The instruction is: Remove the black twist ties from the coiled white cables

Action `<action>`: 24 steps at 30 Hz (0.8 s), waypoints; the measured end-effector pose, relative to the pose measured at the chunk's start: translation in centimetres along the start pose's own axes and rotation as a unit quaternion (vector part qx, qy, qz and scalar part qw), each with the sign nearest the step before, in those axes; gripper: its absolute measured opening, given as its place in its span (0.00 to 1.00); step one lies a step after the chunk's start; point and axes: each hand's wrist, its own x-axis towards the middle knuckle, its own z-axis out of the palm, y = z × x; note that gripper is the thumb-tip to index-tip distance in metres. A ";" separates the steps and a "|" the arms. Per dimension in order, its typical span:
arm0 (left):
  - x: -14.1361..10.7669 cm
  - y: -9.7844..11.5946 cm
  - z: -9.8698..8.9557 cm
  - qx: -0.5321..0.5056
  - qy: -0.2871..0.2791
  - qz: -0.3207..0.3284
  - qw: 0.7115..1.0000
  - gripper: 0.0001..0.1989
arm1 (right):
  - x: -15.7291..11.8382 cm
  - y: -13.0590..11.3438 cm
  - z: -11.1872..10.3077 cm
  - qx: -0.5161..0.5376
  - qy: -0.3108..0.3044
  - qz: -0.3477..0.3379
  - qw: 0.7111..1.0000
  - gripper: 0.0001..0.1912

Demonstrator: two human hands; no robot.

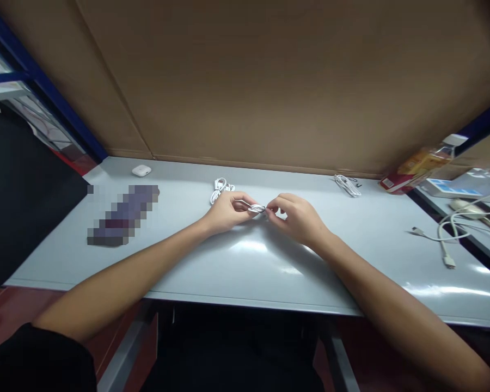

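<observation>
A small coiled white cable is held above the middle of the grey table. My left hand grips its left end between thumb and fingers. At its right end, my right hand pinches near a thin dark tie around the coil; the fingertips partly hide what they hold. Just behind my left hand lies another bundle of white cable, partly covered by that hand. A further white cable bundle rests at the back right, beside small dark ties.
A white earphone case and a pixelated purple item lie on the left. At right are a bottle, a red box and loose white cables. A brown panel stands behind the table.
</observation>
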 end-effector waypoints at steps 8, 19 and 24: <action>0.0 -0.7 0.0 0.061 0.000 0.141 0.988 0.04 | 0.4 -0.6 -0.5 0.112 -0.070 0.101 0.986 0.09; -0.5 -0.5 -0.2 0.252 -0.056 0.295 0.920 0.10 | 0.4 0.1 -0.5 0.108 -0.099 0.143 0.979 0.08; -0.5 -0.6 0.0 0.242 -0.023 0.271 0.931 0.08 | 0.5 0.5 -1.0 0.122 -0.099 0.092 0.983 0.06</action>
